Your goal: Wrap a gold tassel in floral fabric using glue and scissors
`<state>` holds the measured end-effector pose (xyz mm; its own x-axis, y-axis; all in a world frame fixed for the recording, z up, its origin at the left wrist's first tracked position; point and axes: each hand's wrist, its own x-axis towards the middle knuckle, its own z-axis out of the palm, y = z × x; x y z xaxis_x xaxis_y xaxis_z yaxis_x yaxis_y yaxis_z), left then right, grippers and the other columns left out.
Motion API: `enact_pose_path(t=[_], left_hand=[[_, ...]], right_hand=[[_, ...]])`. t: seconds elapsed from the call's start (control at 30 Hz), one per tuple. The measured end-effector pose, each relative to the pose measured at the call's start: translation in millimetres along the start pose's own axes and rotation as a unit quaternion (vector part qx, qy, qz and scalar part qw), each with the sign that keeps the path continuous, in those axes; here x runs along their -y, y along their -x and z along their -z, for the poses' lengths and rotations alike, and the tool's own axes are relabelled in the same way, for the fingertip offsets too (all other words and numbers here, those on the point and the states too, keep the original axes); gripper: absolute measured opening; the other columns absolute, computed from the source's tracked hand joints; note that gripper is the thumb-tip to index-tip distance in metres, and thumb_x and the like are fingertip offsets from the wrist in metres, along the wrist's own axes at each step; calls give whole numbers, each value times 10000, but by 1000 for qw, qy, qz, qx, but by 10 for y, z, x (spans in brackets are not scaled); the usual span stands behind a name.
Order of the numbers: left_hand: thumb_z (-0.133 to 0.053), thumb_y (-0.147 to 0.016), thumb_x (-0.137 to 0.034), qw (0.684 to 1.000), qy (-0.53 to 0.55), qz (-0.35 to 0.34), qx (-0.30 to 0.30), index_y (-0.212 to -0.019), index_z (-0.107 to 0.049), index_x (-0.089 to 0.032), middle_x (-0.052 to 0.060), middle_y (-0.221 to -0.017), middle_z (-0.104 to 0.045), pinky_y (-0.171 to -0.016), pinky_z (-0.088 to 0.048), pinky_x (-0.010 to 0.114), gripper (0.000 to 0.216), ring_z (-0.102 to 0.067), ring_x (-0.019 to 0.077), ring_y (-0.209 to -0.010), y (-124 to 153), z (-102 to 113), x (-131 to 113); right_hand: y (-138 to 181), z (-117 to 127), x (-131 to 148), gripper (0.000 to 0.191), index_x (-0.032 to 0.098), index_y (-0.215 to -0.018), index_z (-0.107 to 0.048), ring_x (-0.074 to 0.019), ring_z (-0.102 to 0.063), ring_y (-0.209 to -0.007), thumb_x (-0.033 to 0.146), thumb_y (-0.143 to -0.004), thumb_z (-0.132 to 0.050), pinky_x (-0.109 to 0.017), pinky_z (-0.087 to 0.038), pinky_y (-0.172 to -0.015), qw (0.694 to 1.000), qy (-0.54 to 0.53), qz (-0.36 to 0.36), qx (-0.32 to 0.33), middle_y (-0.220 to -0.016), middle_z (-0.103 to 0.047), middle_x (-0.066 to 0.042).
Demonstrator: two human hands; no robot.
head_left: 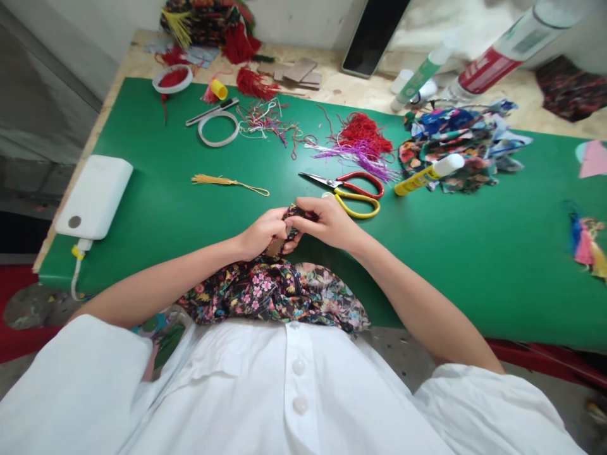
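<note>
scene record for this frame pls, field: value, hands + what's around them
left hand: pinching the floral fabric piece
right hand: gripping the same piece from the other side
fabric below: floral cloth bunched at the mat's near edge
surface: green mat
nearest tools: scissors, glue stick
left of hands: gold tassel, white power bank
</note>
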<state>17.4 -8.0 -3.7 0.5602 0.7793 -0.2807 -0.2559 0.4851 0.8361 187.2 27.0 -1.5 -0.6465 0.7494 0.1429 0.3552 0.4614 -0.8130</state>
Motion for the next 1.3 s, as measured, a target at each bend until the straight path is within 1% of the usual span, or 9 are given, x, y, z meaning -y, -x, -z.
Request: enact_pose_path(t=[0.2,0.3,0.4,0.5,0.7,0.83,1.03,1.17,1.3], left_hand=[[-522,-493,-183,1000,-18,-4,4,-683,-485,-166,-12,-515,-527,-477,-386,251,194,-481,111,-459,4,2,-3],[-514,-478,-182,1000,-21,-7,-1,-715,-523,-150,-6,-540,-551,-484,-404,259,239,-496,116,-468,-2,2,-13],[-514,-451,-172,999,-33,-7,1,-752,-541,-142,-8,-572,-572,-477,-408,258,304,-507,117,-473,-15,-1,-19],[-511,-446,-173,999,-53,-4,5,-741,-532,-149,-12,-554,-564,-473,-402,255,297,-503,118,-476,-17,-5,-19],[-522,-473,-185,997,-78,-10,9,-756,-528,-152,-15,-548,-541,-490,-404,263,284,-492,121,-498,20,-14,-10],[-537,-505,-198,996,-86,-30,24,-796,-544,-148,-16,-559,-561,-497,-408,265,295,-498,128,-505,15,7,2],[-538,-515,-200,998,-55,-38,22,-772,-548,-145,-3,-567,-592,-491,-411,275,263,-516,133,-489,-23,48,35],[-549,-537,-190,998,-19,-56,20,-824,-551,-144,-2,-598,-610,-508,-424,272,291,-535,129,-496,-24,41,47],[-569,-536,-176,999,16,-42,17,-839,-532,-149,-21,-607,-587,-467,-386,243,307,-507,101,-460,-7,13,18]], right_hand=[[5,-18,2,440,197,-637,-395,-75,-287,-560,497,-806,-669,-232,-214,-530,999,-30,-9,2,-565,-329,74],[14,-14,14,413,203,-670,-406,-86,-339,-557,511,-863,-603,-230,-254,-516,996,-91,-20,15,-575,-364,63],[13,-37,21,473,211,-671,-393,-89,-376,-516,593,-940,-469,-230,-285,-490,985,-163,-57,13,-569,-359,56],[5,-72,22,511,206,-653,-396,-84,-398,-491,621,-943,-466,-230,-278,-480,986,-140,-85,-6,-566,-352,53],[-31,-20,55,588,192,-542,-333,-68,-255,-541,594,-903,-565,-252,-190,-501,997,-58,-44,-15,-537,-266,58],[-49,-2,70,576,186,-540,-361,-65,-279,-541,581,-891,-591,-242,-202,-499,993,-110,-45,-2,-538,-289,61],[-46,-71,25,601,197,-546,-327,-53,-253,-516,601,-850,-650,-228,-187,-483,981,-182,-59,-38,-531,-264,77],[-42,-66,-17,590,198,-597,-386,-50,-281,-485,665,-811,-677,-221,-193,-461,968,-243,-57,-24,-516,-313,88],[-34,-65,-32,621,188,-629,-438,-53,-337,-485,748,-766,-670,-214,-239,-451,961,-273,-25,-29,-533,-370,79]])
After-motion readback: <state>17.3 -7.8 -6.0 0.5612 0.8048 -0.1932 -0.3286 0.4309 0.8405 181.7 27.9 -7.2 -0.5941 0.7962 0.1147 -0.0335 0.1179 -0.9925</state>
